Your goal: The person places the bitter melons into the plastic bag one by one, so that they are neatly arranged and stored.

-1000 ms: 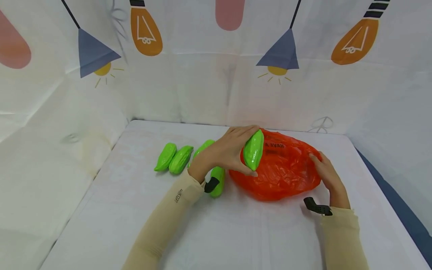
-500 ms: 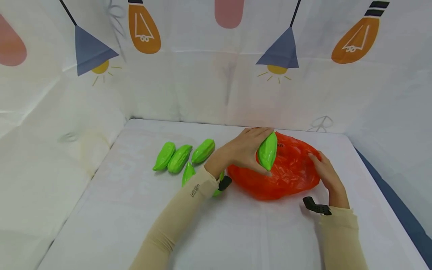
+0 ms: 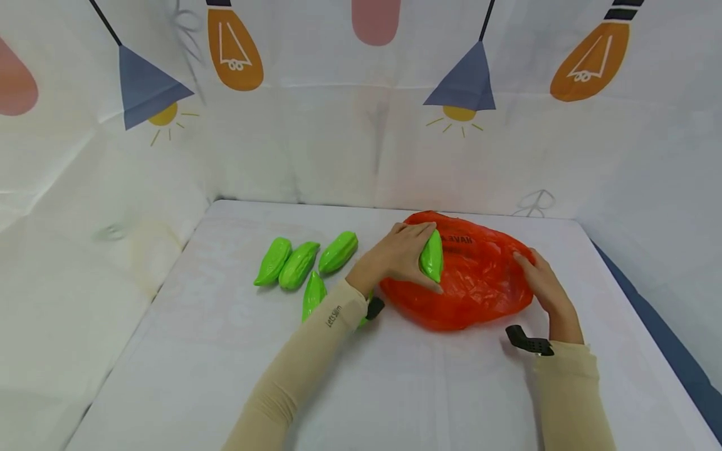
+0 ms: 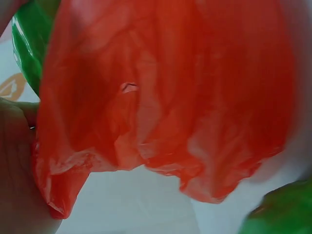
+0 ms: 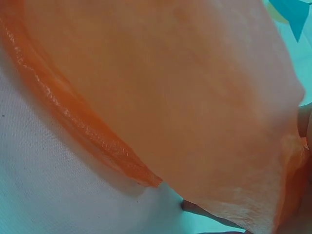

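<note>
In the head view my left hand (image 3: 400, 255) holds a glossy green bitter gourd (image 3: 432, 258) between thumb and fingers, against the left end of a red plastic bag (image 3: 470, 291). Seen from the left wrist, the red film (image 4: 165, 87) hangs in front of the camera and overlaps part of the hand and the held gourd (image 4: 30, 53). My right hand (image 3: 541, 285) grips the bag's right edge, thumb on the near side and fingers mostly hidden behind the film. In the right wrist view, bag film (image 5: 161, 97) fills most of the picture.
Several more green bitter gourds (image 3: 301, 266) lie left of the bag on the white table (image 3: 395, 388). One is partly covered by my left sleeve and wrist. A white fabric wall (image 3: 333, 150) printed with lamps and bulbs stands behind the table.
My left hand with the bitter gourd has moved right across the bag, then back left a little and slightly lower. My right hand keeps its grip at the bag's right edge.
</note>
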`<state>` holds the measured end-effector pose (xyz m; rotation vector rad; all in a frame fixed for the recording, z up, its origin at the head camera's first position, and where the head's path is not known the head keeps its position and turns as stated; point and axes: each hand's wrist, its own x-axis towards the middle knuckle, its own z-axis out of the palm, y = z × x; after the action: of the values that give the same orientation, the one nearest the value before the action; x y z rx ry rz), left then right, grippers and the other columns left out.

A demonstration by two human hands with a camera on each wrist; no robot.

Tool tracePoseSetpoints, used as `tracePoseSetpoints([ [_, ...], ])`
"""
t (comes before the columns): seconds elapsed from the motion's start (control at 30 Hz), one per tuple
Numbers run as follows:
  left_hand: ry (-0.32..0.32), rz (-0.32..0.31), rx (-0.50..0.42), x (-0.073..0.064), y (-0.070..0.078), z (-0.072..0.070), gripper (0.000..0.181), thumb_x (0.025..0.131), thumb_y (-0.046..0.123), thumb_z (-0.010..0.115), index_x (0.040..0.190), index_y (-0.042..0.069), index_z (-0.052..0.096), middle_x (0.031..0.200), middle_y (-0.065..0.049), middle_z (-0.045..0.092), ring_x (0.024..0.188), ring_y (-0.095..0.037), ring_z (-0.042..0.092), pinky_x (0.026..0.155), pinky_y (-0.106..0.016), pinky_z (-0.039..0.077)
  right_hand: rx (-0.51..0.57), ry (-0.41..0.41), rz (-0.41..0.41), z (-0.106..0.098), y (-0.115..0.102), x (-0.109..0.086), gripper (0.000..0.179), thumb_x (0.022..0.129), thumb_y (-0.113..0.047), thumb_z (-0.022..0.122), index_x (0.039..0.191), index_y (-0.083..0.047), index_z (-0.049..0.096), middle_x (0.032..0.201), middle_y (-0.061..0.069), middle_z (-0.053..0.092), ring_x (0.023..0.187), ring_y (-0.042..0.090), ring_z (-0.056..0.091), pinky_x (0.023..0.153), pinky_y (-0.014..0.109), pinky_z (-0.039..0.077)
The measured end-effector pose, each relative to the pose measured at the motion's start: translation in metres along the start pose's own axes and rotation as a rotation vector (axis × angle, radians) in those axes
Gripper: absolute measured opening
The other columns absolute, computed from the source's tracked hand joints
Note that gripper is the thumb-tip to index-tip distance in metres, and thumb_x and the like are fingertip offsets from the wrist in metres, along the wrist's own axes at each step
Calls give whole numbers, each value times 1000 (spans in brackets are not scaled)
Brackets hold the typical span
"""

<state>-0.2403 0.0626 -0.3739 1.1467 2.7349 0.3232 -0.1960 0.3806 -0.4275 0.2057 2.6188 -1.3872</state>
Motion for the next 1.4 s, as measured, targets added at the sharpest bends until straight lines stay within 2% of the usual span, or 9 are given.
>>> tracePoseSetpoints([
  [0.3,-26,-71,57,6,-7,23,125,70,78,65,158,7,11,165,-6,16,150,-21,21,119,-45,20,6,-8,-9,0,-2,-2,69,105,-47,25,153,1,17,147,30,35,119,33,43,71,6,46],
  [0.53,-93,-101,64,8,-9,36,121,73,71,69,158,8,11,165,-7,15,150,-22,22,122,-46,18,4,1,-22,-1,-4,-2,67,105,-47,23,152,2,20,145,30,37,114,28,45,73,7,47],
  [0.63,-123,-121,51,8,-9,39,121,74,70,69,158,7,8,165,-7,13,151,-21,19,122,-45,17,6,0,-14,0,-5,-2,68,106,-47,20,153,1,18,148,30,34,122,36,42,94,29,53],
  [0.7,-143,-138,44,9,-9,42,122,74,70,69,158,8,7,166,-7,11,152,-20,17,123,-45,15,9,-3,-14,0,-6,-2,68,106,-47,17,153,2,17,149,31,32,127,41,38,105,48,46],
  [0.77,-165,-159,42,9,-8,43,123,74,70,69,158,8,5,166,-6,9,152,-20,15,123,-46,13,20,-6,-15,0,-6,-2,68,106,-46,17,153,3,16,149,32,31,130,44,34,109,65,32],
  [1.07,-216,-193,60,7,-3,44,127,73,70,71,158,9,-2,167,-5,1,153,-20,11,124,-47,6,5,-6,-28,-1,-7,-3,72,105,-50,15,152,4,19,146,31,34,125,40,38,109,62,35],
  [1.3,-226,-200,67,5,-2,45,128,74,71,69,158,10,-5,167,-4,-3,153,-19,8,124,-48,5,51,-6,-12,-1,-7,-3,75,104,-53,14,156,2,6,156,32,19,140,48,20,111,68,22],
  [1.33,-229,-199,64,5,-2,45,127,74,72,68,158,11,-6,167,-4,-3,153,-19,8,124,-49,5,46,-3,-14,-1,-7,-3,75,104,-52,14,156,2,8,155,32,21,138,48,23,111,67,25],
  [1.4,-233,-198,59,4,-3,45,127,75,73,66,158,11,-6,167,-3,-4,153,-19,7,124,-50,4,19,11,-22,-1,-6,-3,73,105,-51,14,154,3,16,149,32,31,130,42,34,109,55,39],
])
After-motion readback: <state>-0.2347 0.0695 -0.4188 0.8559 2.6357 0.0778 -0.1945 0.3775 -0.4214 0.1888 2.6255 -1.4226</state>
